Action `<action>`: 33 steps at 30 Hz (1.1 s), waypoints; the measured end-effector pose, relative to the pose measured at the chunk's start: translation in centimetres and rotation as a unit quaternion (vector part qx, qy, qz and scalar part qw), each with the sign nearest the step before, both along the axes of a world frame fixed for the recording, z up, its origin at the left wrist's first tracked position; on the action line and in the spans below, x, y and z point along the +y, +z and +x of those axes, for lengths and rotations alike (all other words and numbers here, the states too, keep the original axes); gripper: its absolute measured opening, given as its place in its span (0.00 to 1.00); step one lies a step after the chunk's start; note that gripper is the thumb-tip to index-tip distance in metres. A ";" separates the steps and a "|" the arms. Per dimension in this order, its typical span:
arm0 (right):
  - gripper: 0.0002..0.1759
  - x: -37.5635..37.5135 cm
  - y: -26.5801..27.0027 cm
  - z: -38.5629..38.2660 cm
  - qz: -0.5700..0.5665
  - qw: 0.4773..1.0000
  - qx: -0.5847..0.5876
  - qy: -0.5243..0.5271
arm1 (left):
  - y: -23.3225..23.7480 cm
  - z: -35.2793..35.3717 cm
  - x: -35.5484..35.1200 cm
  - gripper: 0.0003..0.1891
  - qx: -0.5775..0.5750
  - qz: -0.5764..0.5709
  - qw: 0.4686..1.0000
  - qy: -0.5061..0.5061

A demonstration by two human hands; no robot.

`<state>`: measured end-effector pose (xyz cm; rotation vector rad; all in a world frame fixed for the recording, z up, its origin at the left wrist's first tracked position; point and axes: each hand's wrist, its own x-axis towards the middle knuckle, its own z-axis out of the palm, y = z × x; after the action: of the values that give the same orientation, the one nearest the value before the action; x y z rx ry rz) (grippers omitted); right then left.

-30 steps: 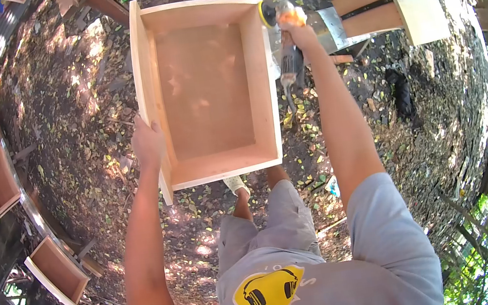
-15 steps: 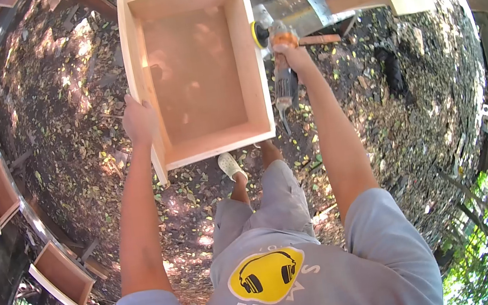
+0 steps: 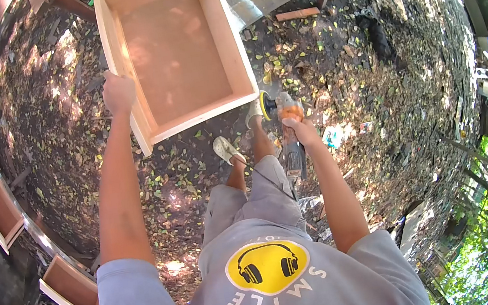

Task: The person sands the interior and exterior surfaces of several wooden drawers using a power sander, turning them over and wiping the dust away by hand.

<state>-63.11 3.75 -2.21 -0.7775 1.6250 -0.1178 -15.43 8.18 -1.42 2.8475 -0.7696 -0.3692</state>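
Left hand [image 3: 119,94] clamped on wooden drawer [image 3: 178,59], which extends right of that grip. Right hand [image 3: 303,131] wrapped around angle grinder [image 3: 290,110], sanding pad [image 3: 266,105] forward-left, beside drawer's corner. Advisable: pad flat, drawer steady.

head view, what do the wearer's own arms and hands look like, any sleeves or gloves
Both the left hand and the right hand are bare, with no gloves or wristbands visible. The forearms are uncovered too. Short, plain grey sleeves cover the upper arms.
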 end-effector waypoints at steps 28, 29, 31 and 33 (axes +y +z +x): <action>0.19 -5.5 -4.5 -2.4 0.175 0.976 -0.132 -0.006 | 0.1 0.5 0.0 0.22 -0.007 0.009 1.000 -0.003; 0.19 -5.6 -4.7 -2.6 0.176 0.974 -0.140 -0.005 | 0.2 0.4 0.1 0.22 -0.007 0.010 1.000 -0.001; 0.20 -6.1 -4.1 -2.2 0.177 0.972 -0.157 -0.002 | 0.1 0.5 0.1 0.23 -0.017 0.013 1.000 0.001; 0.21 -6.4 -4.3 -2.3 0.182 0.974 -0.131 0.021 | -0.2 0.5 0.5 0.23 -0.013 0.012 1.000 0.005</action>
<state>-65.45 -2.63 -6.50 -0.4885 1.3273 0.1031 -14.91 8.65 -1.61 2.8826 -0.7617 -0.3438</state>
